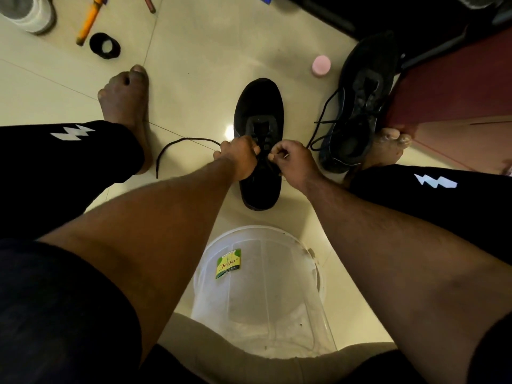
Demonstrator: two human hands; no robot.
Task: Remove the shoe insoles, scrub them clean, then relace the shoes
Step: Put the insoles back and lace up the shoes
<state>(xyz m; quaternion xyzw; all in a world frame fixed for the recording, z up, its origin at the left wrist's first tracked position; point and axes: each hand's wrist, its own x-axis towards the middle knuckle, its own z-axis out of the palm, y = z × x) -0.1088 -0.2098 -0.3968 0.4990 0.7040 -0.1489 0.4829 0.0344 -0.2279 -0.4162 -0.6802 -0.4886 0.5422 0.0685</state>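
Left hand (240,155) curled, grip clamped on the black lace (177,142) at the left edge of the black shoe (259,115). Right hand (291,159) curled too, grip pinching a lace end at the right edge of the same eyelet area; exact finger placement too dark to tell. Shoe standing upright on the tiled floor (194,65), toe pointing far, heel near, between the two forearms. Free length of lace trailing left from the left hand, looping over the floor toward the bare left foot (126,106). Second black shoe (357,106) lying to the right, just beside a dark red panel (454,87), its loose lace spilling leftward onto the tiles, heel resting against the bare right foot (388,145). Small pink round container (321,65) on the floor far between the two shoes. Clear plastic bucket (277,300) with a green-yellow label near, between the knees. Far left: black ring-shaped object (104,46), orange stick (90,19), grey-white shoe (26,12).
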